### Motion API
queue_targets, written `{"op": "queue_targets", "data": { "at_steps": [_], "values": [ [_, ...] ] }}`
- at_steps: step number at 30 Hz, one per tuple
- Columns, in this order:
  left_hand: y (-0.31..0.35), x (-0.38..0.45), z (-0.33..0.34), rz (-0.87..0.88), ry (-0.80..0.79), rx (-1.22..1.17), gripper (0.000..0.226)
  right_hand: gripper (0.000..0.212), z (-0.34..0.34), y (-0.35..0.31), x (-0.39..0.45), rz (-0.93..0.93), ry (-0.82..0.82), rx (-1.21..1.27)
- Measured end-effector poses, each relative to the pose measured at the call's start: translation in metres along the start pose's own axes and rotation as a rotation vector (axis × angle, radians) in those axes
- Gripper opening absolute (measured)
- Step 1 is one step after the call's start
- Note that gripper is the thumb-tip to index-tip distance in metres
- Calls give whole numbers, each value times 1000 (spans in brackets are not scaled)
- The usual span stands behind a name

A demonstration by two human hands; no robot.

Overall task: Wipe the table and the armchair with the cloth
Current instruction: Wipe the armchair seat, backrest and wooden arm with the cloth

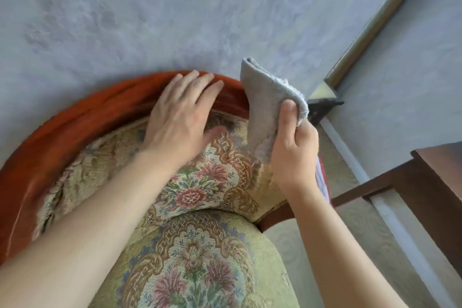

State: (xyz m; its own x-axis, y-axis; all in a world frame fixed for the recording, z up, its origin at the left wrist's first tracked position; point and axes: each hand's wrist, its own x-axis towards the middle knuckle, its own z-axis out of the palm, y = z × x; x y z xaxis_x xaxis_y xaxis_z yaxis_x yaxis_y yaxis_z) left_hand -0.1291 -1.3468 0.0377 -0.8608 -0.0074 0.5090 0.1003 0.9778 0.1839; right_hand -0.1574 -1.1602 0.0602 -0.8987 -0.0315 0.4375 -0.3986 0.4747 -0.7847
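The cloth (pixel 267 105) is seen as a pale grey-blue piece of terry, folded over on itself, with a fluffy, lighter edge along its upper right side. It is held upright against the right end of the armchair (pixel 197 182) back, where the reddish wooden rim (pixel 75 117) meets the flowered upholstery. The cloth is gripped by the right hand (pixel 293 150), with the thumb pressed on its front face and the fingers closed behind it. The left hand (pixel 180 117) is laid flat and loose on the top of the chair back, fingers spread over the wooden rim, with nothing grasped.

The lower part of the cloth is hidden behind the right hand. The left side of the rim and the fringe trim are blurred. Only a dark corner and rail of the table (pixel 430 182) are caught at the right edge, the rest being cut off. The seat is cropped at the bottom.
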Motion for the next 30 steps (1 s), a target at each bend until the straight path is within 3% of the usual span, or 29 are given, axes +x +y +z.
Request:
{"op": "queue_targets", "data": {
  "at_steps": [6, 13, 18, 20, 22, 25, 28, 30],
  "values": [
    [57, 31, 35, 292, -206, -83, 86, 52, -69, 20, 5, 258, 218, 218],
    [100, 62, 62, 404, -318, -147, 91, 64, -127, 56, -17, 322, 369, 29],
    [105, 91, 71, 456, -395, -73, 99, 61, -129, 71, -24, 328, 416, -27],
    [97, 102, 69, 449, -348, -21, 98, 60, -122, 75, -23, 309, 445, -70],
    [86, 109, 67, 418, -298, 55, 86, 58, -106, 75, -20, 274, 435, -114],
    [82, 114, 71, 428, -262, 150, 77, 39, -69, 66, -12, 149, 389, -134],
    [83, 112, 74, 478, -177, 84, 66, 46, -25, 62, -5, 29, 151, -143],
    [82, 111, 73, 500, -148, 27, 44, 47, -2, 64, -3, -12, 37, -152]
  ]
}}
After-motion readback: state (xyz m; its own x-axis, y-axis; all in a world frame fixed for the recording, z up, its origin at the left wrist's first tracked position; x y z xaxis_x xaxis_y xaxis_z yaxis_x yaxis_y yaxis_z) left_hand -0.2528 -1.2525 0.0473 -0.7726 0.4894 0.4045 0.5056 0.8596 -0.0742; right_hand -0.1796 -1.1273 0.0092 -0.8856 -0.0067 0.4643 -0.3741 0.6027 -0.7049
